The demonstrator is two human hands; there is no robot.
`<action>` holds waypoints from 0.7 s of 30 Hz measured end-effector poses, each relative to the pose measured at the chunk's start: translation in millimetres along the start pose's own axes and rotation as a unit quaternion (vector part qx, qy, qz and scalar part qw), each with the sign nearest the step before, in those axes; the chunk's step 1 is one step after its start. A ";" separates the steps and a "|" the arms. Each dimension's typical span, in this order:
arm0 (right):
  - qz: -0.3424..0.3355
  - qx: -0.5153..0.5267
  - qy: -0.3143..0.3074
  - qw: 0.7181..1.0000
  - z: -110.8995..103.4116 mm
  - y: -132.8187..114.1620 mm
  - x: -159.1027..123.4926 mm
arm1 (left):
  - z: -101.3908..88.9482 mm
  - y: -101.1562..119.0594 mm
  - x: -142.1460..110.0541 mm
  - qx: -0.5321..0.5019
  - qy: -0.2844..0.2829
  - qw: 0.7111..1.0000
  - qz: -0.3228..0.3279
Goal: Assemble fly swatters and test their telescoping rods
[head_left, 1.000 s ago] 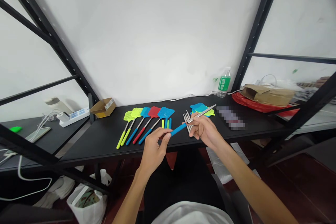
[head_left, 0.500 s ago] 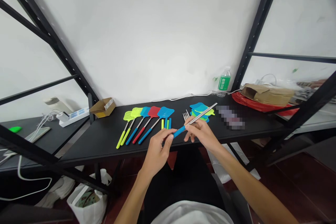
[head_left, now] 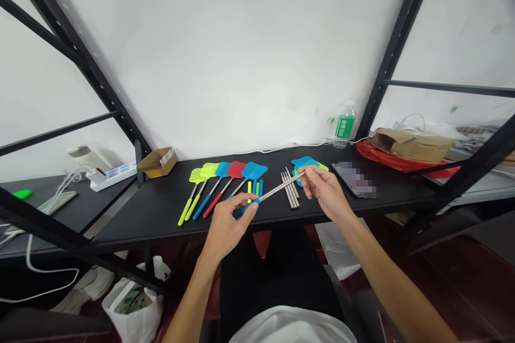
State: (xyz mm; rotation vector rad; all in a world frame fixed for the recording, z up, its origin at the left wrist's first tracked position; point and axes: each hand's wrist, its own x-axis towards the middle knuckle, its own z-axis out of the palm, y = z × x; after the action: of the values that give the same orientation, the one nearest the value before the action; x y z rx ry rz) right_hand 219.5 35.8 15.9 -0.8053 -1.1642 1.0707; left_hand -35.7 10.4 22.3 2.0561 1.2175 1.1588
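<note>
The right hand (head_left: 324, 190) has moved up the metal rod (head_left: 279, 188) to pinch its far tip, while the left hand (head_left: 227, 225) grips the blue handle (head_left: 242, 210) over the black table (head_left: 153, 220), so the two parts seem joined now.

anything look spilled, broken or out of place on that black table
Nothing stands out as spilled or broken: the swatters lie in a row, and the loose heads just overlap unevenly beside the metal rods.

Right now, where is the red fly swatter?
In the head view, the red swatter lies left of centre on the black table, between two blue swatters.
</note>
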 end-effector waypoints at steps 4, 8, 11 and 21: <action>0.012 -0.051 -0.047 0.998 5.2 8.8 -2.3 | -0.3 0.5 -1.1 0.034 -0.010 0.999 -0.012; 0.010 -0.082 -0.076 0.994 10.0 13.7 -5.2 | -1.8 -2.0 -1.1 0.029 -0.014 0.999 -0.016; 0.003 -0.115 -0.099 0.988 8.2 12.8 -5.1 | -2.6 -2.6 -0.5 0.042 -0.013 0.999 -0.019; 0.014 -0.200 -0.145 0.969 3.9 9.2 -5.4 | -3.1 4.0 -1.8 0.090 -0.002 0.996 0.024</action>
State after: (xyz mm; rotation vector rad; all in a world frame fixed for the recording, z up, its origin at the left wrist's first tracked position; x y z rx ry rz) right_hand 213.4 33.4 6.7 -0.9994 -1.6561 1.0130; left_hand -36.9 6.9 26.1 2.2302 1.3199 1.1018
